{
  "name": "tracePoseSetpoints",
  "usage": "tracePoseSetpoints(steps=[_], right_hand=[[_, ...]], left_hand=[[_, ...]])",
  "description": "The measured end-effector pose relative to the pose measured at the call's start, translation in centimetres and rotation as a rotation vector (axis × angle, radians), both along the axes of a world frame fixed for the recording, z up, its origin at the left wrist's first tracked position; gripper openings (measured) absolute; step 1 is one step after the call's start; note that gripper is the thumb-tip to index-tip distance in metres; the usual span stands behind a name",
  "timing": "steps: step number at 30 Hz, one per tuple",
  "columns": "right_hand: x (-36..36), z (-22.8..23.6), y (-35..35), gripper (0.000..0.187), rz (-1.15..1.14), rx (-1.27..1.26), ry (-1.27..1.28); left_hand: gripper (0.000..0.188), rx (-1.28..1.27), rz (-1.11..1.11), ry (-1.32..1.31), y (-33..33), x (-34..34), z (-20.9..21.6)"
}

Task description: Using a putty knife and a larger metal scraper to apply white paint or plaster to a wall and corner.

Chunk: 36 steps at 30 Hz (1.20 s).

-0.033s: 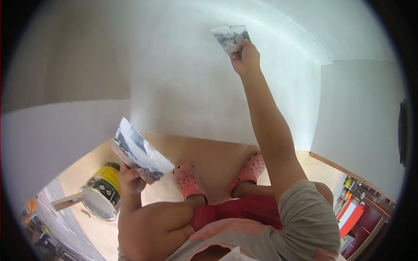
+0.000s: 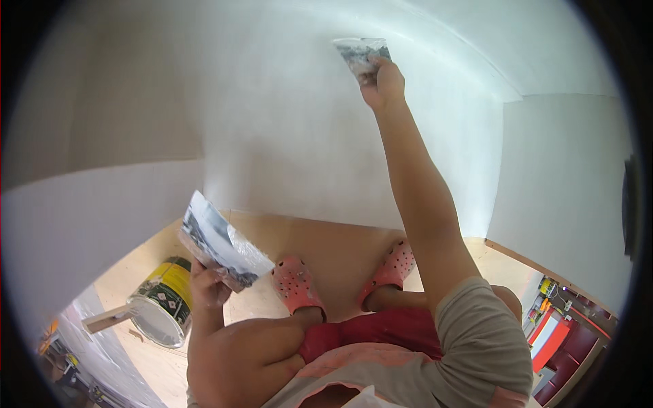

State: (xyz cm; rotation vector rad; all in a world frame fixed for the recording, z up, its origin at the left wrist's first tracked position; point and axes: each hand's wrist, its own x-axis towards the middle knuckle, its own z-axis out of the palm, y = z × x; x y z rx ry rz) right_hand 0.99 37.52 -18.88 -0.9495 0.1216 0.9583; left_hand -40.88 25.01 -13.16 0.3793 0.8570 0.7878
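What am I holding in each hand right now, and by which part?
Your left hand grips a wide scraper by its lower edge; your right hand grips a second scraper by its lower end.

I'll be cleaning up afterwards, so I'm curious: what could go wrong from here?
The wide flat white-smeared blade in the left hand might drip onto the coral-red perforated clog beside it in the picture.
The flat wood-coloured stick jutting past the round yellow-and-dark bucket could get bumped and shift.
The grey-and-white smeared blade in the outstretched right hand may press unevenly and mark the pale wall.
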Motion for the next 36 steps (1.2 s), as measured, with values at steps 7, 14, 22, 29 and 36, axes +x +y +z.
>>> tracePoseSetpoints(steps=[7,14,22,29,36], right_hand=[[4.1,-4.5,9.5,0.032,-0.193,-0.069,0.048],[5.7,-3.8,12.6,0.027,-0.329,-0.075,0.111],[6.4,2.0,6.5,0.027,-0.242,0.237,-0.069],[9.4,2.8,8.3,0.026,-0.366,0.068,-0.032],[4.4,7.6,1.6,0.03,0.196,0.43,-0.458]], left_hand=[[0.066,-0.069,0.076,0.11,-0.1,-0.8,0.5],[0.065,-0.103,0.121,0.136,-0.1,-0.9,0.4],[0.058,-0.097,-0.005,0.085,0.5,-0.3,0.0],[0.057,-0.089,-0.006,0.182,0.5,0.9,1.2],[0.057,-0.128,-0.029,0.284,0.2,1.1,0.0]])
